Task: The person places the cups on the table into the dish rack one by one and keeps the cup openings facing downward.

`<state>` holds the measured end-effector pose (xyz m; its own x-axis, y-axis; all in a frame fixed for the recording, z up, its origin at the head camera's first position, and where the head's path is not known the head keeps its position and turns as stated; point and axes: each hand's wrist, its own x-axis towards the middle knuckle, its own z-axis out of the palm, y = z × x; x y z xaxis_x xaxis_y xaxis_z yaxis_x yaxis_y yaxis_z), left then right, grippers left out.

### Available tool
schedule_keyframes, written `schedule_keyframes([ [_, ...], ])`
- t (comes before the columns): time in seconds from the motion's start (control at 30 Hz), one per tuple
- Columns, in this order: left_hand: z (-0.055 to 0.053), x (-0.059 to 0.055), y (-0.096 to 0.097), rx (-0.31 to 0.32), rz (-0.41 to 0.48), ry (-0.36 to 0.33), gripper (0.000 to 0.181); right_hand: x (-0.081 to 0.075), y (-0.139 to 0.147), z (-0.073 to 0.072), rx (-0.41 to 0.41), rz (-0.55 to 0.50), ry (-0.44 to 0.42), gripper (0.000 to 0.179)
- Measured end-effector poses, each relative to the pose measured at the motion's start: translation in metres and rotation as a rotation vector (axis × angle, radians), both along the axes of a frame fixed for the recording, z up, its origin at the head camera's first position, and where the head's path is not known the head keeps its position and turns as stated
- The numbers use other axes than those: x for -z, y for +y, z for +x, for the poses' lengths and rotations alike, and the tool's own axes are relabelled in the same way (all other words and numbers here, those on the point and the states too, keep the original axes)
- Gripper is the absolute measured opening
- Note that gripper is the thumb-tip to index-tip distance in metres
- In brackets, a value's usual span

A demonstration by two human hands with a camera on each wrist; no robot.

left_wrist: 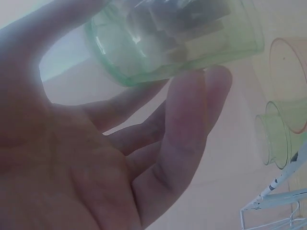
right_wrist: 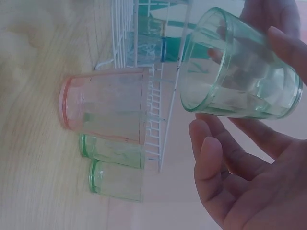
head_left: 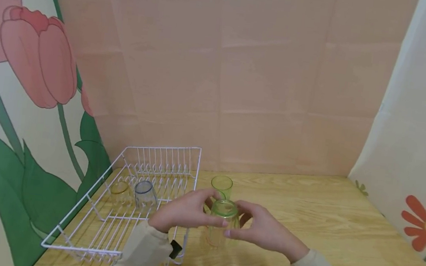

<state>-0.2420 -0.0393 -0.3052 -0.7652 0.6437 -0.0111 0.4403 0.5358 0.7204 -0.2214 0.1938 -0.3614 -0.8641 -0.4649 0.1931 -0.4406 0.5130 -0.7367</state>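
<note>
Both hands hold a clear green drinking glass (head_left: pixel 225 215) upside down above the table, its base up and wide rim down. My left hand (head_left: pixel 192 209) grips its left side, thumb in front and fingers on the far side. On the other side my right hand (head_left: pixel 270 232) holds it between thumb and fingers. In the right wrist view, the rim of this green glass (right_wrist: pixel 249 72) hangs clear of the table. A pink glass (right_wrist: pixel 103 105) stands upright below, in a row with two green glasses (right_wrist: pixel 117 181); the hands partly hide this row in the head view.
A white wire dish rack (head_left: pixel 116 216) stands on the left, beside the row of glasses. Inside it are a yellowish glass (head_left: pixel 120 197) and a blue glass (head_left: pixel 146 195). The wood-grain table (head_left: pixel 305 222) extends rightward; a pink backdrop (head_left: pixel 262 81) rises behind.
</note>
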Motion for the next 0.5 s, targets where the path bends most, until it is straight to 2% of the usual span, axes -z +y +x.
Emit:
schedule_keyframes([
  [0.27,0.0,-0.002,-0.002,0.004,-0.024,0.049,0.042,-0.002,0.001,0.001,-0.017,-0.002,-0.034,0.048],
  [0.4,-0.001,-0.005,-0.009,-0.039,-0.018,0.039,0.046,-0.002,0.005,0.001,-0.015,0.013,-0.067,0.053],
  [0.5,-0.003,-0.01,-0.017,-0.099,-0.023,0.047,0.052,-0.001,0.008,0.001,-0.009,0.023,-0.072,0.057],
])
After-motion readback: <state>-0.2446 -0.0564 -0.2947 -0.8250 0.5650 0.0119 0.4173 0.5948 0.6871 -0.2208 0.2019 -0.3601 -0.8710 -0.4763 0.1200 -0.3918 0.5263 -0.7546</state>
